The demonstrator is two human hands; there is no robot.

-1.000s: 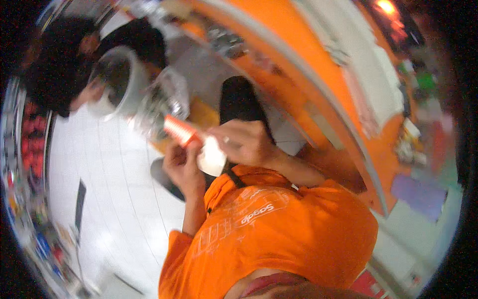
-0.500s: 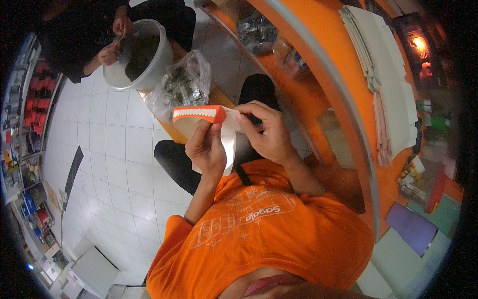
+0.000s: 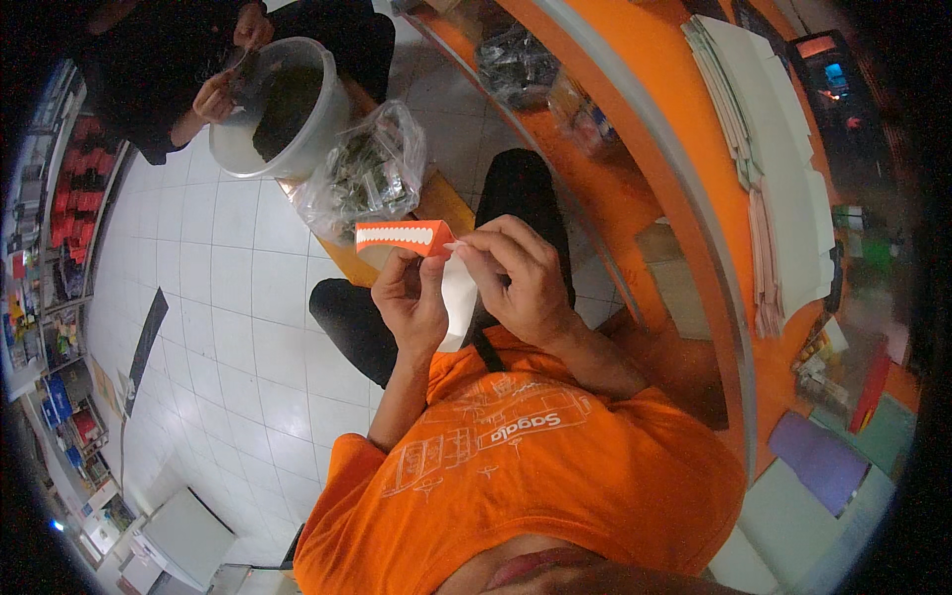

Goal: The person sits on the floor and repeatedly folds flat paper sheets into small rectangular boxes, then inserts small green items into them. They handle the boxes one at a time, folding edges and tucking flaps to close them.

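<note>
I have a thin card carton (image 3: 402, 237) held up in front of the orange cloth shirt (image 3: 585, 466), above the lap. Its outer face is smooth and orange with a white scalloped band, and a plain white panel hangs below. The left hand (image 3: 411, 302) has its fingers pinched narrow on the carton's lower orange edge; the right hand (image 3: 526, 283) has its fingers drawn together on a small pale flap at the near corner. How that flap folds I can't make out, since the fingertips cover it.

Beyond lie a crinkled clear plastic bag (image 3: 397, 134), its greenish contents blurred by glare, and a round translucent tub (image 3: 332, 104) holding something dark that I can't identify. A co-worker's hands (image 3: 214, 97) are at the tub's rim; the upper body is cut off by the top edge. To the right, a curved orange table (image 3: 645, 59) carries layered pale sheets (image 3: 783, 139). Shelf goods at the far left smear into the dark rim.
</note>
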